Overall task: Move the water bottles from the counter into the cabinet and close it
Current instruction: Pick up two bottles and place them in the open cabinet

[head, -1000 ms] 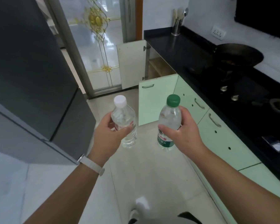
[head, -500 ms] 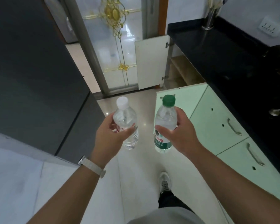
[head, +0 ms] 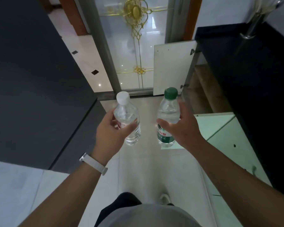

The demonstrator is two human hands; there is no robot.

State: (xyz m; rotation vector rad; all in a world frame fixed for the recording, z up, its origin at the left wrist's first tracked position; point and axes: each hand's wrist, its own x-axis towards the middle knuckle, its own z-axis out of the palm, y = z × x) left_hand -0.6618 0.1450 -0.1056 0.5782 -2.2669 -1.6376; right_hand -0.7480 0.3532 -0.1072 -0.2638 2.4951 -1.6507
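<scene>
Both hands are gripping a water bottle each, held upright over the pale tiled floor (head: 154, 169). Fingers and thumb of the left hand (head: 111, 133) are wrapping round the white-capped bottle (head: 129, 126), a clear one whose label is showing only a trace of red behind the fingers (no writing on it can be read). Beside it, apart and not touching, the right hand (head: 182, 128) is clasping the green-capped bottle (head: 166, 115) round its middle, thumb across the front; its label is white and green with red Chinese characters, the one clearly legible being 山, and white characters on the green band below that are too blurred to read. A white watch strap (head: 93, 163) is sitting on the left wrist.

Ahead and to the right, the white cabinet door (head: 172, 68) is standing open on its hinges, showing the wooden cabinet interior (head: 203, 89) under the black counter (head: 246, 66). Pale green cabinet fronts (head: 228, 140) are running along the right. A dark grey refrigerator (head: 36, 76) is filling the left side, and a glass door with gold ornament (head: 136, 30) is standing straight ahead.
</scene>
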